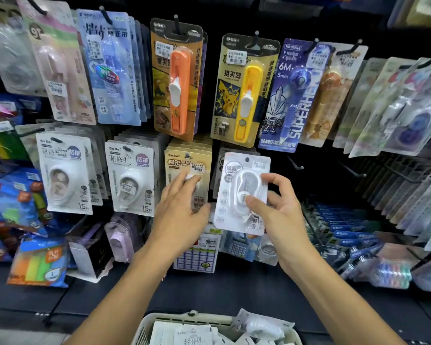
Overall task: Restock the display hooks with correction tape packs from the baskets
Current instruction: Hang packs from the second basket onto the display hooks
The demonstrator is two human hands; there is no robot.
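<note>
White pack (241, 195) up in the right hand (276, 210), thumb across its blister, fingers curled round the right edge, card upright in front of the lower row of hooks. Its hang hole sits just left of a bare hook (295, 164). Left hand (179, 207) reaches flat, fingers straight, resting on the tan packs (189, 165) hanging next door. Down at the bottom edge, the basket (159, 319) holds more white packs, well below both hands.
</note>
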